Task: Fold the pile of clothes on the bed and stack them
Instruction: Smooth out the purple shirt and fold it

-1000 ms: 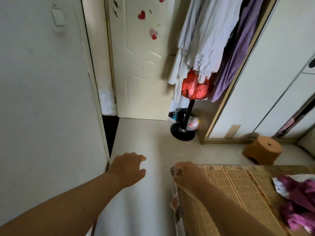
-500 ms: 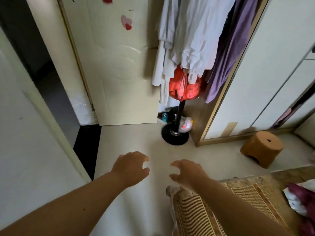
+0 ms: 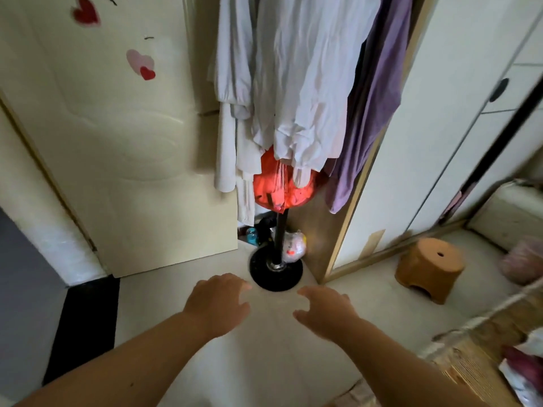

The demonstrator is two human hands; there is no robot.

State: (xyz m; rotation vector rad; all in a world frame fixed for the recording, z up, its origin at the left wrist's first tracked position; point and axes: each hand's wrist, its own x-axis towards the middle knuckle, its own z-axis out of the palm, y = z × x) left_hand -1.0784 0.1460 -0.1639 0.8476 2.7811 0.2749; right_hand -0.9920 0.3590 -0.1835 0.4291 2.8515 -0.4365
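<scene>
**Facing the coat stand, both hands empty, the pile off at the right edge**

At the far left a dark doorway opens beside a cream door (image 3: 117, 148) with heart stickers on it. The left hand (image 3: 217, 306) is stretched out over the pale floor, palm down, fingers loosely spread and holding nothing. Just past its fingertips stands the black round base of a coat stand (image 3: 276, 273), hung with white garments (image 3: 282, 83), a red plastic bag (image 3: 276, 192) and a purple garment (image 3: 373, 113).

The right hand (image 3: 326, 315) is held out level with the left, fingers relaxed and slightly curled, also empty. Neither hand touches anything. Beyond it are a pale wardrobe (image 3: 440, 136) and a small brown stool (image 3: 429, 268) on the floor.

The bed (image 3: 470, 356), covered with a woven mat, only cuts into the lower right corner. The pile of clothes (image 3: 520, 374) lies on it at the very edge of view, maroon and white cloth in a heap, well apart from both hands.

Judging by this, folding has not begun: the person looks to be at the approach step, facing away from the work. The next move calls for turning right toward the bed, bringing the pile into full view, and picking one garment out of the heap to spread flat on the mat.
</scene>
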